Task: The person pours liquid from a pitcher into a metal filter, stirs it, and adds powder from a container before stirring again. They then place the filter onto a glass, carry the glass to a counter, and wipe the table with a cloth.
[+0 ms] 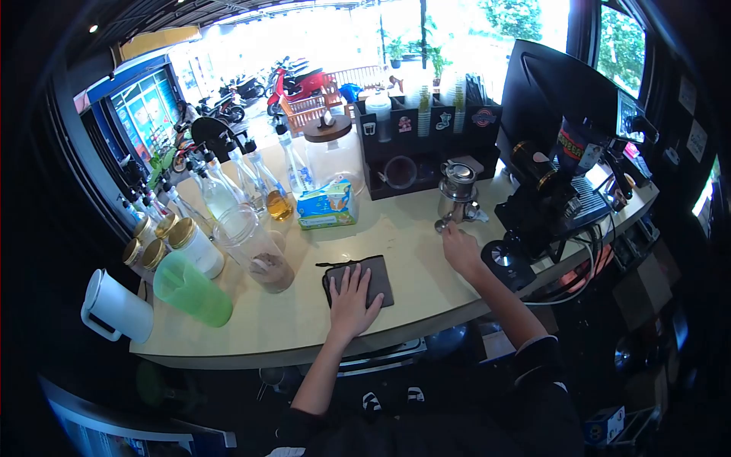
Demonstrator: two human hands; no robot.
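Note:
My left hand (350,303) lies flat with its fingers spread on a dark grey zipped pouch (378,278), or a cloth-like case, on the counter. Farther right, my right hand (460,250) has its fingers pinched together at a small metal spoon (440,225), whose rounded end shows beyond the fingertips. Just behind it stands a metal pitcher (454,204) with a lidded metal coffee dripper (459,174) on top. A blue and green tissue pack (327,207) sits behind the pouch. Left of the pouch is a clear tall container (255,247) with brown powder low inside.
A green jug (194,291), a white pitcher (116,306), gold-lidded jars (196,247) and several pump bottles crowd the left side. At the back stands a black cup organizer (426,126). A coffee grinder (544,179) and cables occupy the right. The counter's front edge (304,352) runs before me.

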